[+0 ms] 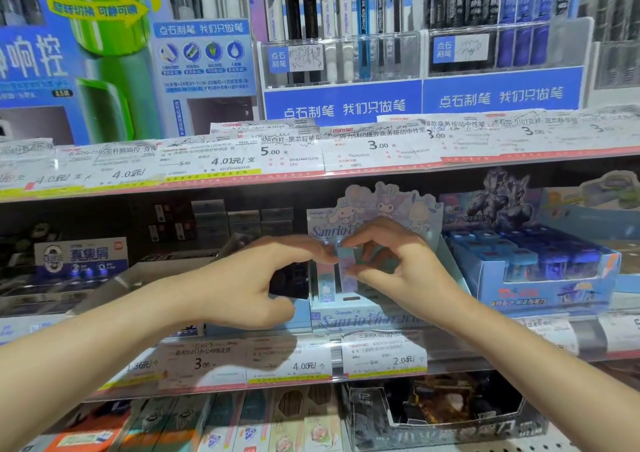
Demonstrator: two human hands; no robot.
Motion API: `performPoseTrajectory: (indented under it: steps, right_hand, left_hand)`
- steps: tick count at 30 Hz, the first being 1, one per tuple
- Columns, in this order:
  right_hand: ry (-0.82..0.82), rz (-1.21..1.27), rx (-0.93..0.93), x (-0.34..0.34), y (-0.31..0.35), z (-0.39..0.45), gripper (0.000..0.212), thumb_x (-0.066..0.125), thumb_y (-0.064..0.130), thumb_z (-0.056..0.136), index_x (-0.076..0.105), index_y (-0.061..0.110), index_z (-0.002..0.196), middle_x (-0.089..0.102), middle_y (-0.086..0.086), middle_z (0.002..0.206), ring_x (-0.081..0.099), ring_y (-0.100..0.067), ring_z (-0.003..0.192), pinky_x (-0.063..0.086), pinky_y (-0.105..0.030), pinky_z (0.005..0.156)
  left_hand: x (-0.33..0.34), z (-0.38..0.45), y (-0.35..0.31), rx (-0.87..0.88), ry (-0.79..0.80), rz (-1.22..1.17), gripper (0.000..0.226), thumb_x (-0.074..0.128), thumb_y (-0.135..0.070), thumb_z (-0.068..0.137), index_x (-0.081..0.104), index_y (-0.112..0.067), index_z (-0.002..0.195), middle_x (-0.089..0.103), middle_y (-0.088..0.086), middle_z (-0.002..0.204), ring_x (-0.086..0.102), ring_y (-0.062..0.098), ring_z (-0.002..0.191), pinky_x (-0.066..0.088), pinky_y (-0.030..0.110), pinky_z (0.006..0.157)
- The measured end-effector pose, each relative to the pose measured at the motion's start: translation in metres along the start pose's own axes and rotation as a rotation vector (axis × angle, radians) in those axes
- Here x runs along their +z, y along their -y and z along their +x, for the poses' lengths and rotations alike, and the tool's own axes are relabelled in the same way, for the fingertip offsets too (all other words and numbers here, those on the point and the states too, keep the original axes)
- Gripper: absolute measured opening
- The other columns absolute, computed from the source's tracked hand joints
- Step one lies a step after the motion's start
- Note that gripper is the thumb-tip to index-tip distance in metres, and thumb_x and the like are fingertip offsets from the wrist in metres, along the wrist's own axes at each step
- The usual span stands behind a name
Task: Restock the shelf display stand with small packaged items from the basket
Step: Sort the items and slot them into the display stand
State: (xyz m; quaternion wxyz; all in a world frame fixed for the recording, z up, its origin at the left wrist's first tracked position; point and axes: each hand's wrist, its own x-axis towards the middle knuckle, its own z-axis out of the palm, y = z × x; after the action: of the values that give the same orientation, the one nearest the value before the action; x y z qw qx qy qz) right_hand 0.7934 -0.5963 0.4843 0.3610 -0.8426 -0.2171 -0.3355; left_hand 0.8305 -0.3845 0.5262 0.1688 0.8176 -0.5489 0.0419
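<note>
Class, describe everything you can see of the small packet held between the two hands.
The small packet is a slim pastel box, teal at the top and lilac below, glossy like printed card. It stands roughly upright above the pale blue cartoon display stand on the middle shelf. The left hand touches its upper edge with its fingertips; the right hand pinches it from the other side. Its print is blurred.

pen racks (pixel 346 36) up top — price tags (pixel 225 161) — blue box (pixel 540 271) at right

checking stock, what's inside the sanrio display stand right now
Inside the Sanrio display stand, a few upright pastel packets show at its left. Both hands, left and right, pinch another small packet above it. They cover the right side.
</note>
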Motion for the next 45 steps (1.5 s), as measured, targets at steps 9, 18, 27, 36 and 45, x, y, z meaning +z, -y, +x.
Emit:
performPoseTrajectory:
  steps: [9, 18, 27, 36, 45]
  right_hand:
    - [-0.019, -0.028, 0.002, 0.002, 0.001, 0.002, 0.039, 0.040, -0.003, 0.064, 0.068, 0.005, 0.090, 0.061, -0.008, 0.099, 0.050, -0.006, 0.100, 0.033, -0.003, 0.090]
    - [0.011, -0.086, 0.010, 0.001, 0.000, 0.000, 0.037, 0.039, 0.001, 0.064, 0.068, 0.006, 0.087, 0.066, -0.006, 0.099, 0.056, -0.012, 0.096, 0.041, -0.013, 0.089]
    - [0.030, 0.039, 0.087, -0.018, 0.015, -0.008, 0.034, 0.045, 0.016, 0.071, 0.058, 0.028, 0.100, 0.058, 0.019, 0.095, 0.052, 0.000, 0.093, 0.038, -0.004, 0.078]
    - [0.099, 0.202, 0.091, -0.063, 0.017, -0.042, 0.011, 0.059, 0.025, 0.083, 0.063, 0.024, 0.092, 0.062, 0.002, 0.078, 0.054, -0.016, 0.063, 0.046, -0.025, 0.062]
    - [0.320, 0.464, 0.213, -0.086, 0.016, -0.114, 0.011, 0.058, 0.024, 0.081, 0.062, 0.017, 0.089, 0.060, 0.007, 0.058, 0.050, -0.008, 0.050, 0.042, -0.017, 0.049]
  left_hand:
    - [0.000, 0.001, 0.002, 0.035, -0.028, 0.010, 0.068, 0.046, -0.006, 0.065, 0.049, -0.021, 0.131, 0.039, -0.027, 0.130, 0.029, -0.027, 0.121, 0.018, -0.004, 0.100]
    - [-0.001, 0.002, 0.002, 0.023, -0.028, 0.030, 0.064, 0.048, -0.006, 0.065, 0.053, -0.019, 0.127, 0.052, -0.010, 0.134, 0.040, -0.009, 0.125, 0.026, 0.003, 0.104]
    - [-0.005, 0.017, -0.012, -0.012, -0.174, 0.122, 0.043, 0.049, -0.039, 0.076, 0.060, -0.021, 0.114, 0.060, -0.009, 0.115, 0.052, -0.013, 0.096, 0.036, -0.001, 0.082]
    - [0.018, 0.023, -0.060, -0.060, -0.323, 0.011, 0.031, 0.053, -0.041, 0.076, 0.067, -0.017, 0.088, 0.064, 0.000, 0.067, 0.052, 0.007, 0.056, 0.041, 0.016, 0.053]
    - [0.087, -0.008, -0.117, -0.301, -0.323, -0.173, 0.034, 0.054, -0.047, 0.072, 0.067, -0.016, 0.074, 0.055, -0.006, 0.052, 0.045, 0.002, 0.047, 0.033, 0.011, 0.047]
